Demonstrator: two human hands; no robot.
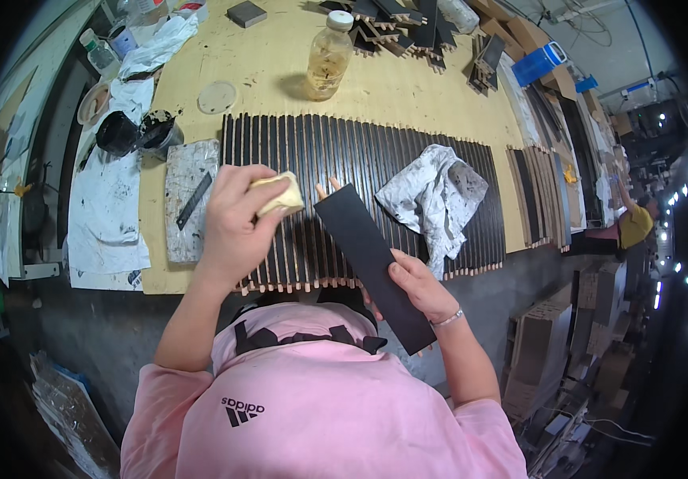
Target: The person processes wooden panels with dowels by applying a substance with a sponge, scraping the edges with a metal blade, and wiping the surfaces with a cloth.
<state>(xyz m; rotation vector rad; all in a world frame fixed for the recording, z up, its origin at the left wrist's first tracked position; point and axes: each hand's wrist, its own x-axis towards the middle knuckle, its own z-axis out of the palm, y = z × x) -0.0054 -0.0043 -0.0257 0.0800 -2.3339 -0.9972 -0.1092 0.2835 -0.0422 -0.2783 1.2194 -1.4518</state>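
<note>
Holding a long black strip (373,267) in my right hand (420,287), I have it slanted up and away from my body, its far end over the row of dark slats (360,191) laid side by side on the plywood bench (280,72). My fingers wrap the strip from beneath near its lower half, thumb on the edge. My left hand (232,223) is closed around a small pale sponge pad (280,195), which sits just beside the top end of the strip, not quite on it as far as I can tell.

In this one head view, a stained white rag (432,195) lies crumpled on the slats to the right of the strip. To the left sits a grey smeared slab (188,199) with a dark flat tool on it, and beyond it a black pot (116,132) on smudged paper. A clear bottle of yellowish liquid (328,56) stands further back on the bench, with more dark pieces stacked behind it.

I judge I am at the wiping or coating stage of a single strip, pad poised at its upper end. The next move, I think, calls for setting the pad flat on the face and drawing it evenly down the length, with my right hand keeping the strip steady and my fingers clear of the worked surface.
</note>
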